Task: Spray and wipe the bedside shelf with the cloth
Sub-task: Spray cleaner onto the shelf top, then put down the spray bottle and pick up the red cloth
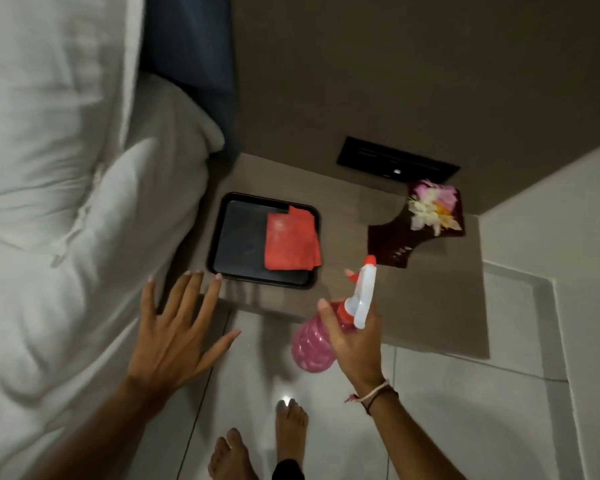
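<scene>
The bedside shelf [440, 299] is a brown wooden top between the bed and a white wall. A folded red cloth [290, 239] lies in the right half of a black tray [222, 237] on the shelf's left part. My right hand [352, 344] grips a pink spray bottle [309, 348] with a white and red trigger head, held over the shelf's front edge with its nozzle toward the shelf. My left hand [177, 327] hovers with fingers spread, empty, by the shelf's front left corner, just short of the tray.
A dark mat [392, 237] with a flower arrangement [430, 207] sits at the shelf's back right. A black socket panel [397, 162] is set in the brown wall behind. White bedding [66, 202] fills the left. My bare feet [257, 441] stand on pale floor tiles.
</scene>
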